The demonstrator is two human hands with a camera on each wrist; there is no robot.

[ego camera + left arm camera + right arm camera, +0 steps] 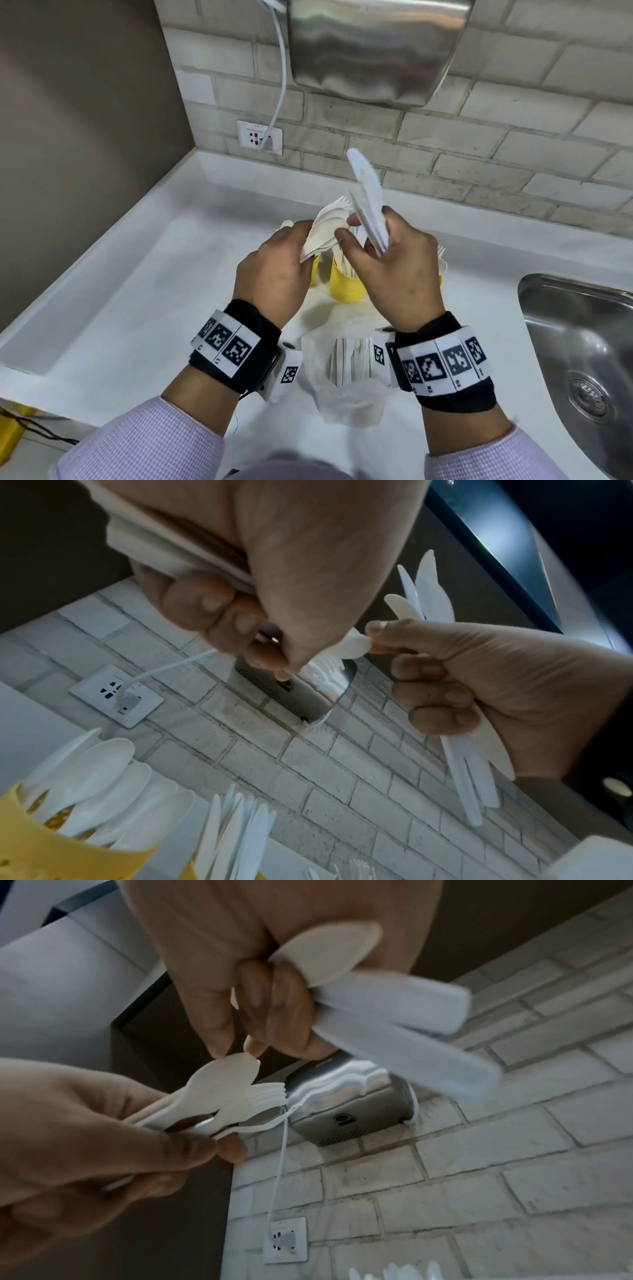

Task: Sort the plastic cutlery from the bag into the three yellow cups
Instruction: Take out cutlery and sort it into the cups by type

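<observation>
Left hand (pixel 274 270) grips a bunch of spoons (pixel 325 229); right hand (pixel 400 274) grips knives (pixel 368 202), fingertips pinching a spoon above the cups (pixel 346 284).

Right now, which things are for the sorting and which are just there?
For the job:
- left hand gripping white plastic spoons and forks
- right hand gripping white plastic knives
- yellow plastic cups
- clear plastic bag

Just there:
- steel sink
- steel hand dryer
- white wall socket
</observation>
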